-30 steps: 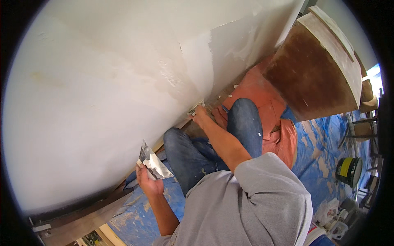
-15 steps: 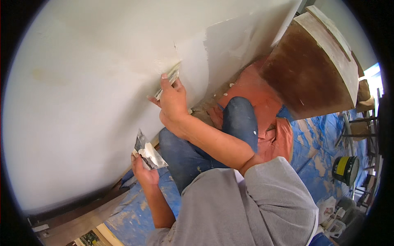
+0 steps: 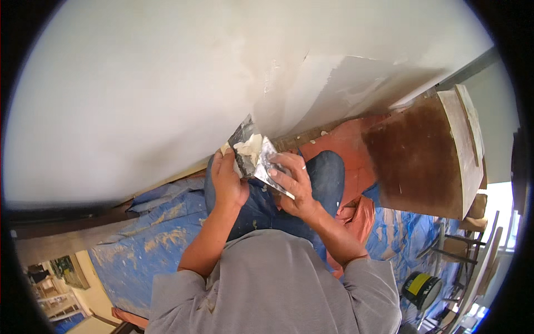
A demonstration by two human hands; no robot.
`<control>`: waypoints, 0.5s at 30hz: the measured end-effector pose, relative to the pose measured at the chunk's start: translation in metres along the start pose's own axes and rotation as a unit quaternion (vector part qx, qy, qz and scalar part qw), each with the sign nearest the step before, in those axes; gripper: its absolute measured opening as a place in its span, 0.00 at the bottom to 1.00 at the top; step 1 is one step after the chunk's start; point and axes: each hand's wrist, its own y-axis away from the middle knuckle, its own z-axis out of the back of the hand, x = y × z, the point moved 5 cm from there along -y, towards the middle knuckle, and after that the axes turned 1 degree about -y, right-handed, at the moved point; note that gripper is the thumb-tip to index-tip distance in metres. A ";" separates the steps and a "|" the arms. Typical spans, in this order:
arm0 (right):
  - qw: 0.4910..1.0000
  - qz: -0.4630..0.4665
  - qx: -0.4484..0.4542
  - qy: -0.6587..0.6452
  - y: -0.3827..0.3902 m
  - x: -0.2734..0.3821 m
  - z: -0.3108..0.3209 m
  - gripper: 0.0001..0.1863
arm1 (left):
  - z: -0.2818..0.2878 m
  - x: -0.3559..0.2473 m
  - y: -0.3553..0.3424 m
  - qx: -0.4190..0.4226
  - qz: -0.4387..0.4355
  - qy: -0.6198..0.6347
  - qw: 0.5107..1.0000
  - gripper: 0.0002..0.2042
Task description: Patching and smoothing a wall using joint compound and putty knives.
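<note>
Your left hand (image 3: 229,181) grips a steel plate (image 3: 245,146) heaped with pale filler (image 3: 249,149), now raised over your knees. Your right hand (image 3: 295,186) has come off the wall (image 3: 139,83) and closes round a putty knife (image 3: 272,170) at the plate's three o'clock edge: blade meeting filler, wet and lumpy, likely reloading.

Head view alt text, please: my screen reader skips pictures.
Left hand and right hand press two metal putty knives together, white filler between the blades, before a patched white wall. Blue sheeting covers the floor.
</note>
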 end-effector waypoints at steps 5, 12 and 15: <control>0.961 0.012 0.122 0.248 -0.002 -0.032 0.043 0.29 | -0.004 -0.026 0.007 0.054 0.026 -0.032 0.998 0.12; 0.927 0.098 0.284 0.225 -0.065 0.022 0.063 0.25 | -0.012 -0.047 -0.004 0.144 0.070 -0.114 0.980 0.14; 0.892 0.154 0.351 0.241 -0.073 0.038 0.046 0.23 | -0.010 -0.044 -0.006 0.141 0.088 -0.128 0.978 0.14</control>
